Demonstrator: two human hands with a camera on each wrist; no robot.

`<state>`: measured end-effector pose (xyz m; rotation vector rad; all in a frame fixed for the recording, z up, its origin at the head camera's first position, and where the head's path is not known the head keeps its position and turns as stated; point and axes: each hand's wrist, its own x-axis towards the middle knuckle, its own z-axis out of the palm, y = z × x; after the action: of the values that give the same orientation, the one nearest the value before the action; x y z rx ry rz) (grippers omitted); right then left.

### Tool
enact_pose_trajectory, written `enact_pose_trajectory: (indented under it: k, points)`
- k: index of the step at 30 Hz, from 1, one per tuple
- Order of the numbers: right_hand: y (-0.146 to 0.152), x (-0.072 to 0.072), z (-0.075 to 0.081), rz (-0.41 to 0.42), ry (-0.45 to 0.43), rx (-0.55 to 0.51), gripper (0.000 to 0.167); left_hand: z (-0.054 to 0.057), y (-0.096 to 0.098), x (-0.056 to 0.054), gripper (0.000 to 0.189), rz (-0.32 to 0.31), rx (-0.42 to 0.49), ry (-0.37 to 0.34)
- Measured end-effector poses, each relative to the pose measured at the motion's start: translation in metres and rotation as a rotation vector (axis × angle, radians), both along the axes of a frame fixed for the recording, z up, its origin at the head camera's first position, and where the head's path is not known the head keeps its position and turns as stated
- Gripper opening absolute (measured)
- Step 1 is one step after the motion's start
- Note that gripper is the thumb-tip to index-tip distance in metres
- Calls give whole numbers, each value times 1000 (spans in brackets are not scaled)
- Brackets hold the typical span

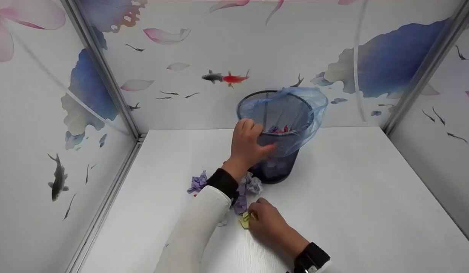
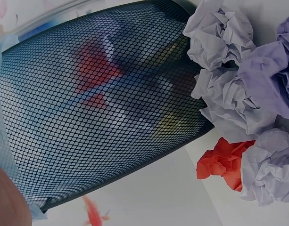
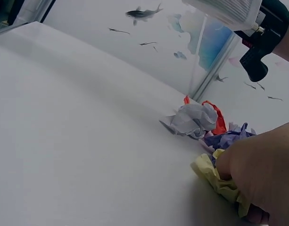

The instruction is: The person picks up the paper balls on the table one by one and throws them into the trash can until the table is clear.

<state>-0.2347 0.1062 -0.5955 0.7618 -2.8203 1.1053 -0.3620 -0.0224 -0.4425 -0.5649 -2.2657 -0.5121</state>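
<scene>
My left hand [image 1: 249, 142] grips the near left rim of a black mesh wastebasket [image 1: 276, 170], its fingers over the edge and the thumb outside. A thin blue plastic bag [image 1: 314, 110] lines the basket and hangs over the rim. Through the mesh [image 2: 102, 94] in the left wrist view, red, white and yellow crumpled paper shows inside. Low over the white table, my right hand [image 1: 270, 220] pinches a crumpled yellow paper [image 3: 210, 174]. Beside it lies a purple crumpled paper [image 1: 241, 201], partly covered by the left forearm.
More paper balls lie left of and before the basket: pale grey ones [image 2: 224, 33], a red one [image 2: 224, 162] and a purple one [image 1: 197, 182]. White panels [image 1: 219, 45] printed with fish and petals wall the white table [image 1: 352, 197] at the back and sides.
</scene>
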Motion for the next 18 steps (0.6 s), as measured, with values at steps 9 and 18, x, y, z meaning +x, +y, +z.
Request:
enact_pose_trajectory:
  k: [9,18]
  points:
    - [14,-6,-8,-5,-60,-99,19,-1,2,-2,59,11,-8,8]
    - [21,-5,-10,5,-92,-190,18,-1,1,-1,59,14,-4,17]
